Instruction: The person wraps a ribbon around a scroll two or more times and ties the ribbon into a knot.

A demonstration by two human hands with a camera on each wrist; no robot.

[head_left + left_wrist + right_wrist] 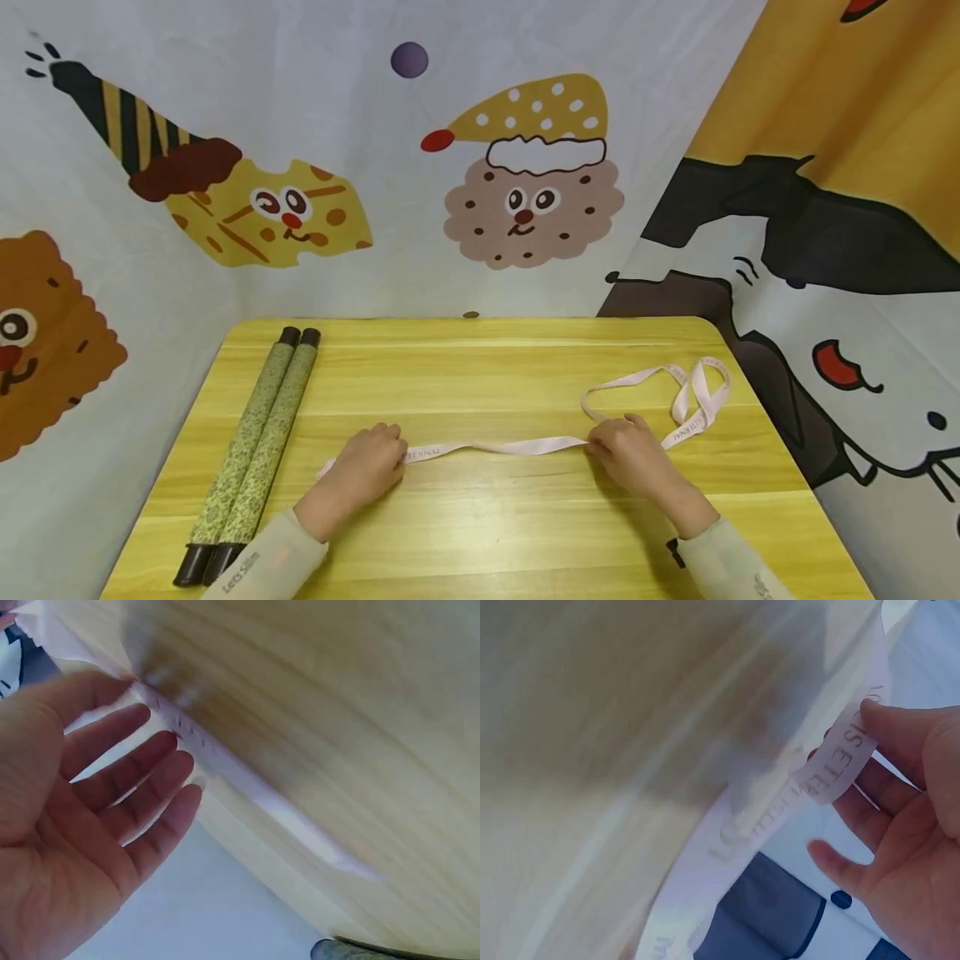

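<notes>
A pale pink ribbon (pixel 510 447) printed with lettering stretches across the table between my two hands. My left hand (pixel 369 462) pinches it between thumb and forefinger near its left end, a short piece showing beyond the hand. In the left wrist view the other fingers (pixel 161 765) are loosely bent beside the ribbon (pixel 274 806). My right hand (pixel 628 454) pinches the ribbon farther right. In the right wrist view the thumb lies on the printed face of the ribbon (pixel 838 761), with fingers behind it. Past this hand, the rest lies in loose loops.
Two slim rods (pixel 262 433) wrapped in green patterned cloth, with black ends, lie side by side along the left of the yellow wooden table (pixel 465 367). A cartoon-printed cloth (pixel 360 100) hangs behind and around it. A small black thing (pixel 675 552) shows by the right sleeve.
</notes>
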